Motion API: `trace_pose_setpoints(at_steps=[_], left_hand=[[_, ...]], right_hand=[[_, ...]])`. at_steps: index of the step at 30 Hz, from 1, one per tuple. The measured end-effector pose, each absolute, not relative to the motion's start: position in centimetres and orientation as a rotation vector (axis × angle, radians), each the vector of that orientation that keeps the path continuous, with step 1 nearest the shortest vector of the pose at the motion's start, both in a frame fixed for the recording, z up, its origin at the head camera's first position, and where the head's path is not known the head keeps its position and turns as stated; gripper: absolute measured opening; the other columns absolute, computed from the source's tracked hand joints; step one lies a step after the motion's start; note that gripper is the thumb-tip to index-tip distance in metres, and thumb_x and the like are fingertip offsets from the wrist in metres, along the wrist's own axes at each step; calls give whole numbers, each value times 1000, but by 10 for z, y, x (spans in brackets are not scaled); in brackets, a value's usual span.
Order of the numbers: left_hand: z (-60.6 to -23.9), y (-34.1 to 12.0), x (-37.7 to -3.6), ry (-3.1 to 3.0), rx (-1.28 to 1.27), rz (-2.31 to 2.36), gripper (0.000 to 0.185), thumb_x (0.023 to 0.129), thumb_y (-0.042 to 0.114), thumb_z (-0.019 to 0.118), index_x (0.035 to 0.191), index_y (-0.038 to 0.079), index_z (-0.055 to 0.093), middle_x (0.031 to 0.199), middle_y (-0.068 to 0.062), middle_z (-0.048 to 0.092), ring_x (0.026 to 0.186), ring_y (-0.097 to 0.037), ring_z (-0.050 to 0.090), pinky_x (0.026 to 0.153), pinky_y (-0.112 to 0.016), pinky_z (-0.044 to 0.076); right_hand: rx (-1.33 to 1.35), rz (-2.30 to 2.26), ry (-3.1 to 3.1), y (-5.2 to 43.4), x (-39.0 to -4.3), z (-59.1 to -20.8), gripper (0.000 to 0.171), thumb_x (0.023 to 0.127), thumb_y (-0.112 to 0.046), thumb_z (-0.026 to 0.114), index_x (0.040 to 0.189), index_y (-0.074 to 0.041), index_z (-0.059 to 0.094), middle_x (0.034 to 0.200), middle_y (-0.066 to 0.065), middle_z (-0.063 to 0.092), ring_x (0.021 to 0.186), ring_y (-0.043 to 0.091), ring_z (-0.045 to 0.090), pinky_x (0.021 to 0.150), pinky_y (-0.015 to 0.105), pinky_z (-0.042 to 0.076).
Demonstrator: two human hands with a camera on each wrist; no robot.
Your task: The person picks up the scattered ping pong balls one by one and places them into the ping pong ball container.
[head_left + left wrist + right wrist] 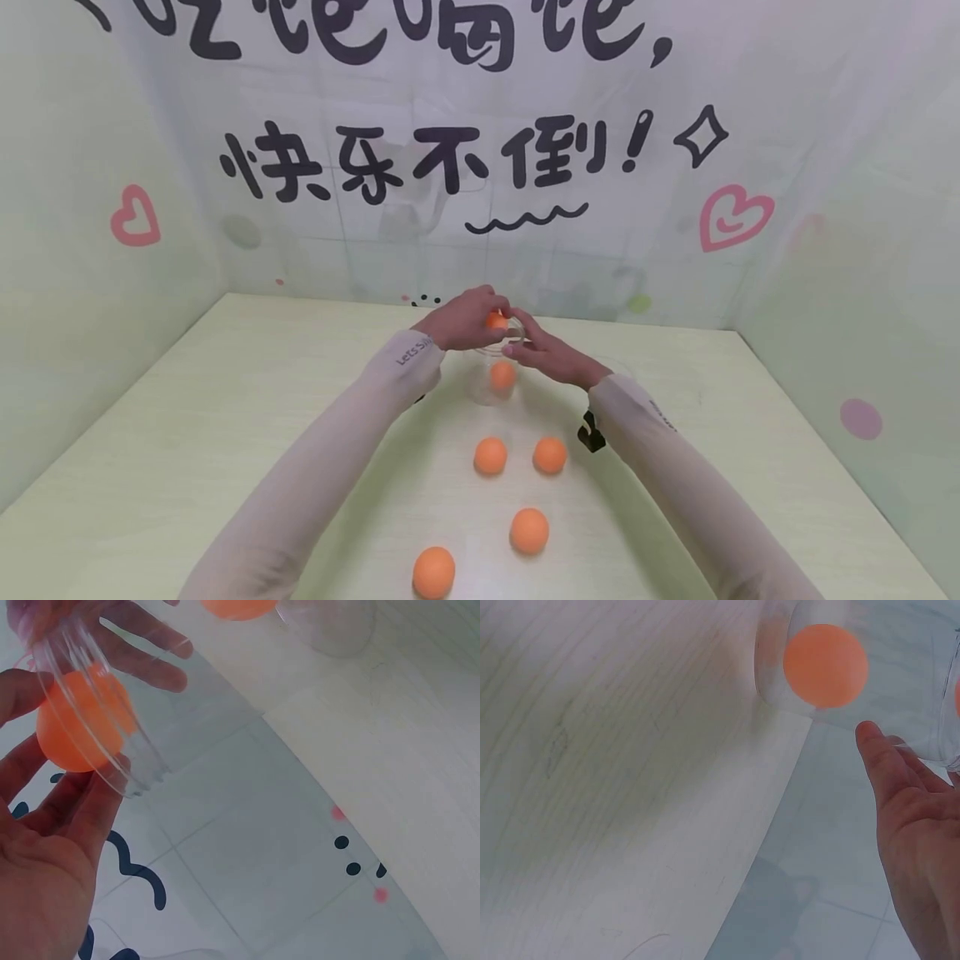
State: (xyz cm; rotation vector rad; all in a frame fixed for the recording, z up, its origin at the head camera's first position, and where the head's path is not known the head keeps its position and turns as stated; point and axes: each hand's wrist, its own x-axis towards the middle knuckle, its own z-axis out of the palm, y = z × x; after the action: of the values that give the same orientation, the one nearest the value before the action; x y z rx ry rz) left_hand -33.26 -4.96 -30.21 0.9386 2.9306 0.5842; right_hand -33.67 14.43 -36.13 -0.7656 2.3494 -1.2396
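My left hand [467, 321] pinches an orange ping-pong ball [497, 320] at the mouth of a clear jar [482, 387]. In the left wrist view, thumb and fingers are around that ball [79, 727], partly behind the transparent rim [139, 761]. The right hand [558, 356] holds the jar near its rim from the right, thumb on the near side. Inside the jar, toward its bottom, is another orange ball [826, 666]. The jar stands on the table [300, 392].
Several orange balls lie on the near table: one [491, 456] in front of the jar, another [550, 455] to its right, a third [529, 531] nearer, and one [433, 572] at the front. A printed cloth wall [420, 250] rises behind the table.
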Motion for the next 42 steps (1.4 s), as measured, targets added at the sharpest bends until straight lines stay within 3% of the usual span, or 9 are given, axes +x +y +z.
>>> trace_pose_setpoints(at_steps=[20, 27, 42], left_hand=[[-304, -47, -334, 2904, 862, 525, 33, 89, 15, 59, 120, 8, 64, 106, -8, 55, 91, -19, 53, 78, -28, 47], [-303, -49, -333, 2897, 999, 512, 29, 88, 14, 60, 115, 5, 66, 104, -10, 58, 90, -21, 53, 82, -33, 47], [-303, -48, -334, 2891, 1022, 502, 26, 87, 13, 61, 111, 6, 67, 102, -9, 59, 92, -21, 53, 85, -33, 47]], right_hand=[[-786, -1255, 2325, 143, -338, -364, 69, 100, -31, 46, 152, -28, 1, 154, 12, 27, 141, 30, 31, 110, 52, 30], [-805, -1277, 2319, 145, -338, -363, 69, 99, -38, 47, 152, -30, 4, 153, 10, 29, 141, 27, 31, 111, 51, 30], [-800, -1280, 2315, 144, -338, -362, 66, 100, -30, 45, 152, -32, 4, 153, 11, 29, 140, 28, 32, 110, 51, 31]])
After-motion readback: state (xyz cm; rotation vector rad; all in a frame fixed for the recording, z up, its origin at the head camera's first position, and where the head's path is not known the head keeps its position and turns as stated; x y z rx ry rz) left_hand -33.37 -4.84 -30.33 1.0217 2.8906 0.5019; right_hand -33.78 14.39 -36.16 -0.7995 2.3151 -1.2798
